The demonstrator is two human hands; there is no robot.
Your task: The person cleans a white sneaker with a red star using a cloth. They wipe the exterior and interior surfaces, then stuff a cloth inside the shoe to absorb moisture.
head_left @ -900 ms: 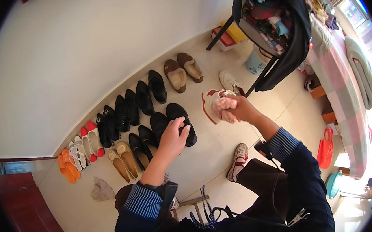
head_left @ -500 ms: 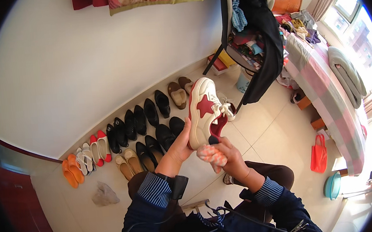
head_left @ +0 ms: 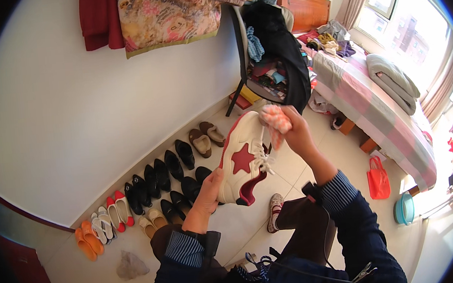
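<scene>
A white sneaker [head_left: 235,139] with a dark red star, red lining and white laces is held up in front of me, its toe pointing away. My left hand [head_left: 207,195] grips it along the sole side near the heel; part of the fingers is hidden behind the shoe. Bunched in my right hand [head_left: 296,131] is an orange-and-white checked cloth [head_left: 275,119], held against or right beside the toe. Contact there cannot be made out exactly.
Rows of shoes stand along the wall, among them black shoes [head_left: 162,174], brown slippers [head_left: 201,142] and orange clogs [head_left: 88,240]. A chair heaped with clothes [head_left: 278,51] stands ahead. To the right are a bed [head_left: 363,97], a red bag [head_left: 378,179] and a teal basin [head_left: 405,209].
My right hand has carried the cloth from the heel opening up to the toe. The sneaker has turned and sits slightly lower. The view has shifted, showing more of the room.
</scene>
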